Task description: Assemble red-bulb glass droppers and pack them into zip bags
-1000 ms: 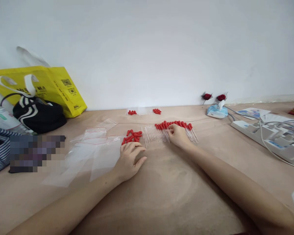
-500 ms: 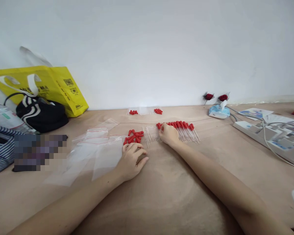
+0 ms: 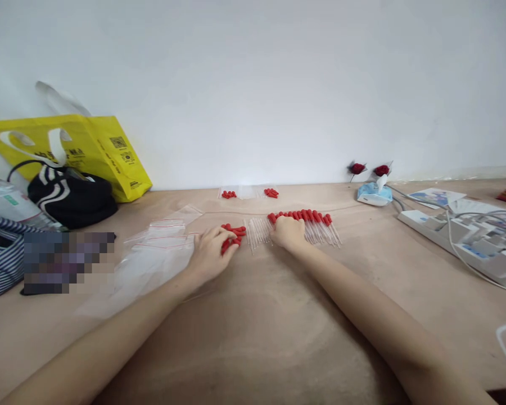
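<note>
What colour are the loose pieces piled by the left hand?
The loose pieces are red, best seen in the head view.

Open tabletop beside obstructing power strip

The camera sits on my head and looks ahead and a bit down. It faces the white wall across the desk. My arms start close to it, at the bottom corners, and my left hand and right hand show near the middle, a bit farther off. The one wide view takes in both hands and the wall at once.
</note>
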Demonstrator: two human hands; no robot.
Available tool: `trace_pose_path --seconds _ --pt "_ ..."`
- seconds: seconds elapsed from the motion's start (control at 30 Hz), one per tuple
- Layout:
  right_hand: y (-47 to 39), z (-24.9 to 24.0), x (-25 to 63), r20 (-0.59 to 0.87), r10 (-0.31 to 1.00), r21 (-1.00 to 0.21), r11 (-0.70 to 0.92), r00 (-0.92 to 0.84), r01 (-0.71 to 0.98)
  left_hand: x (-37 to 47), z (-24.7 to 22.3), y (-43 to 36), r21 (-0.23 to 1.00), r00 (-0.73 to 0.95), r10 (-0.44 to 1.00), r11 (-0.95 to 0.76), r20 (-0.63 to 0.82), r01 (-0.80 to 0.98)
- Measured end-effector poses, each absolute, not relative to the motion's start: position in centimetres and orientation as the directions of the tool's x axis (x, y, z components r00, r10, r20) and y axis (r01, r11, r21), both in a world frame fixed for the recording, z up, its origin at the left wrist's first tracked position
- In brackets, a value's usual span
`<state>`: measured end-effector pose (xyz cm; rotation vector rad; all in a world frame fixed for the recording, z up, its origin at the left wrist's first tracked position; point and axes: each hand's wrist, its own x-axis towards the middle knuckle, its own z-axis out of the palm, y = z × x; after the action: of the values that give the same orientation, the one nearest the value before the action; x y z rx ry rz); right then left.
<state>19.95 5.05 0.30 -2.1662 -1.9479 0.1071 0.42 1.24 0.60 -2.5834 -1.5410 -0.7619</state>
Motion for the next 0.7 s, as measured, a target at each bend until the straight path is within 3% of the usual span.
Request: trace_pose_path --seconds 0.2,0.47,0.6,0.7 --pt "5.9 0.6 19.7 0.019 0.990 -0.251 -0.130 0.139 0.959 -0.1 2.0 5.7 0.145 0.473 0.815 -0.540 0.334 0.829" --pt "5.2 1.3 20.5 0.031 0.991 -0.288 -0.117 0.131 0.951 0.4 2.6 5.7 0.205 0.512 0.798 -0.585 0.318 0.784" --pt "3.4 1.0 22.5 0.169 0.985 -0.367 0.083 -0.021 0.927 0.8 2.2 2.5 0.402 0.460 0.809 -0.584 0.366 0.706" --pt "1.3 -0.2 24.1 0.319 0.925 -0.448 0.338 -0.204 0.828 1.2 0.7 -0.1 0.403 0.515 0.750 -0.659 0.414 0.635"
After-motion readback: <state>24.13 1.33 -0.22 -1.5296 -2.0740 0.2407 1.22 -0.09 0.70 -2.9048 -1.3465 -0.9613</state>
